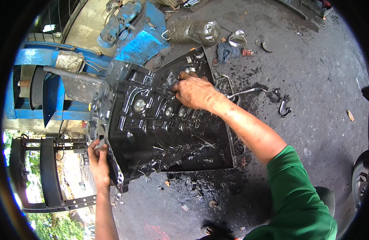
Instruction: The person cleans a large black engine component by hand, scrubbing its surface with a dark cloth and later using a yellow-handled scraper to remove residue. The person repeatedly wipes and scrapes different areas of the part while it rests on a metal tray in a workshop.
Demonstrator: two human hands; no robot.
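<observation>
Left hand (99,164) at left end of black, oily metal engine block (146,138); right hand (192,92) curled by far edge. Can't tell either grip. Best: steady left, light right.

Daylight enters at lower left; foliage (58,228) there is washed out. Block (146,140) dark, with specular glints. Floor (312,92) softly lit, shadowed at bottom centre. Fisheye bowing, black vignette; rainbow flare, lower-left rim.

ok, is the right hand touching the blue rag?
No, the blue rag lies on the floor, clear of the right hand.
</observation>
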